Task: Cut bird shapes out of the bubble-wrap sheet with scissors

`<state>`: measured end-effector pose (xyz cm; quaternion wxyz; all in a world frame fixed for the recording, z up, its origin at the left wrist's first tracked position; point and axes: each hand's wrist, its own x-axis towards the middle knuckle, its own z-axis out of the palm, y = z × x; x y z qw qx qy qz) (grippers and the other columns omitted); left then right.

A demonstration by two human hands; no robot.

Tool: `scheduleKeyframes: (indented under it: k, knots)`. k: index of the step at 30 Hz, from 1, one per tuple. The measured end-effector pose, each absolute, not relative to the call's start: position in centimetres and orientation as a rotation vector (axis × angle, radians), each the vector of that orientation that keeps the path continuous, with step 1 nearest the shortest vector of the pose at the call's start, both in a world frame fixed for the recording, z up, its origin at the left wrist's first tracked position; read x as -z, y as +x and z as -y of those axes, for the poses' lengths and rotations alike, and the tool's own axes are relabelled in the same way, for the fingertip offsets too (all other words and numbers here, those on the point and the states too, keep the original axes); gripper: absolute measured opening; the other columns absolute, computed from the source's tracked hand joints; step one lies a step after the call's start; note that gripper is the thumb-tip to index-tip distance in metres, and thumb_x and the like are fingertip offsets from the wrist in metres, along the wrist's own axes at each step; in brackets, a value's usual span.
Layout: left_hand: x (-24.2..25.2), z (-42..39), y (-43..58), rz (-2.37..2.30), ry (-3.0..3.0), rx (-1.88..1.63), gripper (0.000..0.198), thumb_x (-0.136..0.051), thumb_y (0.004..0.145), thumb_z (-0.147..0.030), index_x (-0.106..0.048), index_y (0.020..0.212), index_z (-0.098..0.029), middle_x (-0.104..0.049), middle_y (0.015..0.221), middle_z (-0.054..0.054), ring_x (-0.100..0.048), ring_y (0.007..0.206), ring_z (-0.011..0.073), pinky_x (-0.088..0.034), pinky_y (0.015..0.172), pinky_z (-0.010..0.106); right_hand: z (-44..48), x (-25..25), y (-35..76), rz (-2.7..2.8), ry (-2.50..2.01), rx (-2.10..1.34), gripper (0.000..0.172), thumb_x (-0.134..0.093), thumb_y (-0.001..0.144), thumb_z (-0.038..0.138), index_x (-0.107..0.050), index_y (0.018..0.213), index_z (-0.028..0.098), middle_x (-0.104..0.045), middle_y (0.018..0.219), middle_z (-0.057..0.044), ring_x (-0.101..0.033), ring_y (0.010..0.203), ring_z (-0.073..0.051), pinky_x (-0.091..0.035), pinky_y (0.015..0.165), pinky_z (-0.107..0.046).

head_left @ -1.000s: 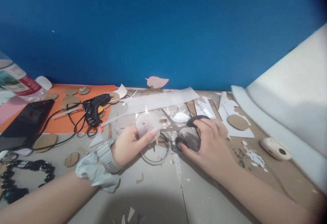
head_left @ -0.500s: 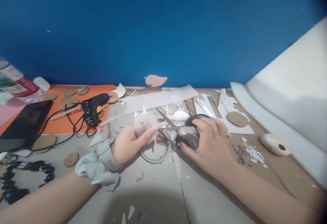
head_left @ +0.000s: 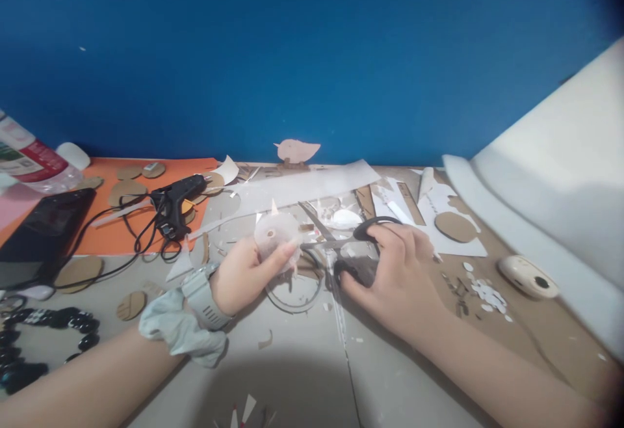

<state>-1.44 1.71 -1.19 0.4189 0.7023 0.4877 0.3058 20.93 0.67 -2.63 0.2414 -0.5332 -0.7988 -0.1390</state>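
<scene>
My left hand (head_left: 248, 274) pinches a pale, thin bird-shaped cutout (head_left: 275, 233) with a pointed beak at its top and a small dark eye spot. In my right hand (head_left: 397, 265) is a pair of scissors (head_left: 361, 229), with fingers and thumb through the black handles. The blades are spread and point left, the lower one reaching the cutout's right edge. Beneath them on the table lies a clear round ring (head_left: 295, 301), partly covered by the cutout and my left hand. A long translucent strip (head_left: 312, 187) stretches behind both hands.
A black glue gun (head_left: 174, 203) with its cord lies on orange paper (head_left: 146, 233) at left, near cardboard discs (head_left: 127, 194) and a phone (head_left: 46, 233). A pink paper bird (head_left: 297, 151) stands against the blue wall. White paper scraps (head_left: 489, 296) and a cream device (head_left: 528, 276) lie right.
The view has shifted slightly, so the objects at left appear a little further left. Both hands keep nearly the same pose on the cutout and the scissors.
</scene>
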Motion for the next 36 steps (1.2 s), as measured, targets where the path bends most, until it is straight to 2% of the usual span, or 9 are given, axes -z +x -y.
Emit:
scheduleKeyframes:
  k: [20,36]
  knots:
    - [1.18,-1.62,-1.31,-1.214,1.72,-0.796,0.038,-0.04,0.088,-0.037,-0.059,0.064,-0.015,-0.061,0.061,0.0,-0.057,0.058,0.0102,-0.048,0.062,0.02,-0.56,2.62,20.6,2.181,-1.447,0.396,0.056,-0.057,0.065,0.039,-0.036,0.111,0.014,-0.047,0.1,-0.014,-0.043,0.097,-0.032,-0.038,0.081,-0.049]
    - [1.1,-1.68,-1.24,-1.233,1.736,-0.763,0.041,-0.039,0.088,-0.039,-0.059,0.063,-0.015,-0.061,0.059,0.001,-0.057,0.056,0.0107,-0.048,0.058,0.019,-0.6,2.47,20.46,2.19,-1.447,0.412,0.053,-0.056,0.065,0.04,-0.039,0.108,0.014,-0.047,0.097,-0.013,-0.044,0.094,-0.031,-0.04,0.078,-0.049]
